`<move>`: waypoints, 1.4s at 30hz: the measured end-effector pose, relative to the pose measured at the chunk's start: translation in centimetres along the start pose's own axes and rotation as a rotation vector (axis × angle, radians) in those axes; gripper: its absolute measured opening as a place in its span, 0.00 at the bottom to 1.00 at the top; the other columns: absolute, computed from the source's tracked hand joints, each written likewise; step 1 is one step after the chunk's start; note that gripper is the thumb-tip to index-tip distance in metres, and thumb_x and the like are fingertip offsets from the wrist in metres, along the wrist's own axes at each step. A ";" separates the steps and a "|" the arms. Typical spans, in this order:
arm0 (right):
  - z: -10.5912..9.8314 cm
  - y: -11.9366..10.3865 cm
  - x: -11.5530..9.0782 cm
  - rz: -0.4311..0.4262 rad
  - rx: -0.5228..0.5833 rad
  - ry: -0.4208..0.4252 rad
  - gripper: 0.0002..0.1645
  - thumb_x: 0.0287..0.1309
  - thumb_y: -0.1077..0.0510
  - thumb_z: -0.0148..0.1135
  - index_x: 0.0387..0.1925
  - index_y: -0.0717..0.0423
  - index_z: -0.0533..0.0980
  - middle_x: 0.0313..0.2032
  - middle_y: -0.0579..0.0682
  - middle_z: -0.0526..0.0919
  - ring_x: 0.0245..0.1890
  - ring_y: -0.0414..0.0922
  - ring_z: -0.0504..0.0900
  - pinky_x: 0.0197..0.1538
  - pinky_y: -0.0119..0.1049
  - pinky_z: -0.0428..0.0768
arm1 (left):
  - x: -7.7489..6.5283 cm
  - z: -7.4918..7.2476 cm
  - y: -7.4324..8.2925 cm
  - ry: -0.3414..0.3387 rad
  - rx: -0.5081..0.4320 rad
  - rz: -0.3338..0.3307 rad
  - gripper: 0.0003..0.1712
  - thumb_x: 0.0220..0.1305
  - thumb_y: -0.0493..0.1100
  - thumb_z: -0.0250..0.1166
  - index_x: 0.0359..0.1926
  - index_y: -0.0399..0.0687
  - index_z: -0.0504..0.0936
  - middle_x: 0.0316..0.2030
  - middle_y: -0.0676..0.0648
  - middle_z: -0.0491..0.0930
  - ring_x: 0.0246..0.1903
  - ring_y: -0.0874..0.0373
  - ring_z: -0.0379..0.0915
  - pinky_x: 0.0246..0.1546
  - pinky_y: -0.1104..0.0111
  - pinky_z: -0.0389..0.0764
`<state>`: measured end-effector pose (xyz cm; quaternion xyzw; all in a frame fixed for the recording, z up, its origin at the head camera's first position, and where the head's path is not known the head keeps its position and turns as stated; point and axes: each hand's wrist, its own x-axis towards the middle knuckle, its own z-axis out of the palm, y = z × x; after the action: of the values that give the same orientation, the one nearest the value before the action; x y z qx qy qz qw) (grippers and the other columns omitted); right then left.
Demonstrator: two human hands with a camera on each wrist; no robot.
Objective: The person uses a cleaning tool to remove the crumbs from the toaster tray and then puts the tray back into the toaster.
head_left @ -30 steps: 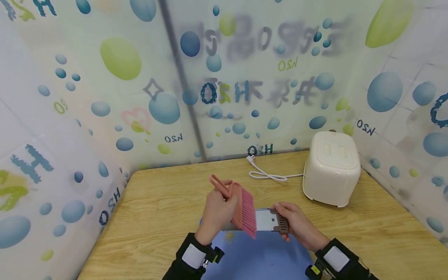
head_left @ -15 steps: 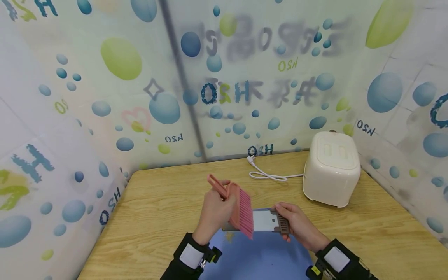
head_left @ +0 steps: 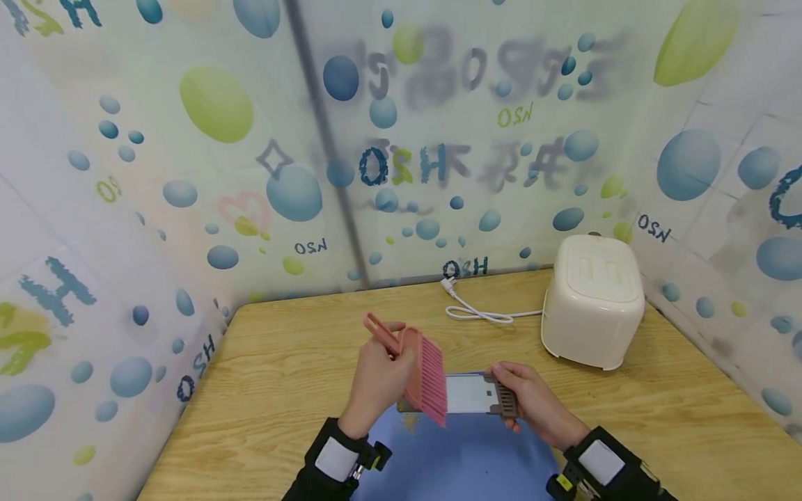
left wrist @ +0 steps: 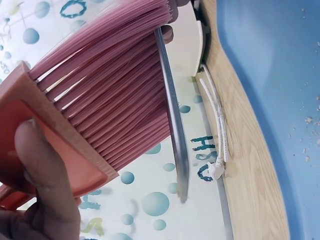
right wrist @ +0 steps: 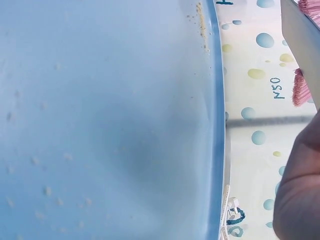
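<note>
My left hand grips a pink brush by its handle and head, thumb flat against the back of the head. Its bristles lie across a flat metal crumb tray and hide the tray's left part. In the left wrist view the crumb tray shows edge-on against the bristles. At the brown slotted end, my right hand pinches the tray between thumb and fingers. Below both hands is a large blue tray, with crumbs scattered on it and a small heap of them near its rim.
A cream toaster stands at the back right of the wooden table. Its white cord lies looped to its left, near the patterned curtain behind the table.
My left hand has drawn the brush a little to the left along the crumb tray, uncovering more of its metal. My right hand and the crumb tray have stayed still.
</note>
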<state>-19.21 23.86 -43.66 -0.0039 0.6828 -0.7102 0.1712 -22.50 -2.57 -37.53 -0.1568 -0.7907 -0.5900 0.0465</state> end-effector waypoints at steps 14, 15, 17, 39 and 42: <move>0.0 -0.1 -0.1 -0.017 0.001 0.005 0.28 0.79 0.44 0.44 0.56 0.67 0.70 0.34 0.55 0.77 0.16 0.40 0.75 0.20 0.30 0.76 | -0.2 -0.7 -0.3 0.025 0.012 -0.004 0.22 0.68 0.37 0.61 0.61 0.33 0.76 0.39 0.37 0.85 0.24 0.57 0.83 0.20 0.66 0.83; 0.0 0.0 -0.2 -0.015 0.003 0.006 0.28 0.79 0.44 0.44 0.55 0.66 0.70 0.34 0.55 0.77 0.16 0.40 0.75 0.20 0.30 0.76 | -0.2 -0.8 -0.3 0.026 0.013 -0.006 0.23 0.68 0.37 0.61 0.61 0.34 0.76 0.39 0.37 0.85 0.24 0.57 0.83 0.20 0.66 0.83; 0.0 0.0 -0.2 -0.017 0.006 0.003 0.27 0.79 0.45 0.44 0.55 0.66 0.71 0.34 0.55 0.78 0.16 0.40 0.75 0.20 0.30 0.76 | -0.2 -0.8 -0.4 0.028 0.018 -0.009 0.23 0.68 0.37 0.61 0.61 0.33 0.75 0.39 0.37 0.85 0.25 0.57 0.83 0.20 0.66 0.83; -0.4 0.2 -0.2 -0.017 0.019 0.001 0.26 0.80 0.45 0.44 0.56 0.65 0.71 0.34 0.54 0.78 0.16 0.40 0.75 0.20 0.30 0.76 | -0.4 -1.7 -1.0 0.054 0.028 -0.015 0.23 0.68 0.38 0.61 0.62 0.33 0.75 0.38 0.37 0.85 0.25 0.56 0.82 0.19 0.65 0.82; -0.5 0.3 -0.2 -0.022 0.021 0.000 0.26 0.80 0.45 0.44 0.56 0.65 0.70 0.34 0.53 0.77 0.16 0.39 0.75 0.20 0.30 0.76 | -0.5 -1.9 -1.0 0.057 0.032 -0.017 0.23 0.67 0.37 0.61 0.61 0.32 0.75 0.39 0.36 0.85 0.25 0.56 0.82 0.20 0.65 0.83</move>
<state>-19.01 24.36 -43.96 -0.0094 0.6754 -0.7191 0.1634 -22.54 -4.66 -37.99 -0.1324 -0.7998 -0.5817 0.0664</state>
